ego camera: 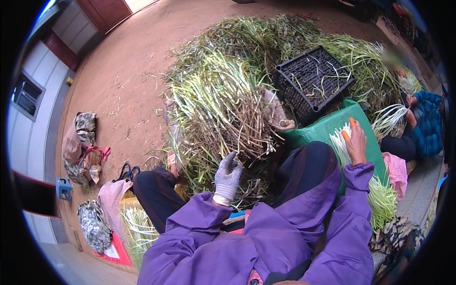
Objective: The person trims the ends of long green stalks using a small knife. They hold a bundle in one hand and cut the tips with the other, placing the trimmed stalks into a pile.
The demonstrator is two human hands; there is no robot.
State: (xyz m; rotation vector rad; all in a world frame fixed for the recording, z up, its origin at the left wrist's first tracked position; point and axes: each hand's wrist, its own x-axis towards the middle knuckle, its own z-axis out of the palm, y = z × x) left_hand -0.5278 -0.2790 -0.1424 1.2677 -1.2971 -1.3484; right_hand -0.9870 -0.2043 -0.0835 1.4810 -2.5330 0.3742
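My left hand (227, 178), in a grey-white knit glove, is raised between my knees, its thumb and forefinger curled near each other at the lower edge of a large heap of long leafy stalks (221, 92) with brown roots. Whether it pinches anything is not plain. On my right, my bare right hand (356, 142) has orange covers on two fingertips. It rests on a bundle of cleaned white-and-green stalks (381, 199), which lies on a green sheet (320, 130) beside my right knee. Whether its fingers close on the stalks cannot be told.
A black plastic crate (315, 80) stands upside down against the heap. Another person (427, 124) sits at the far right, holding white stalks. More cleaned stalks (137, 228) lie at my left. Camouflage cloths (93, 224) and a small blue stool (64, 188) are further left.
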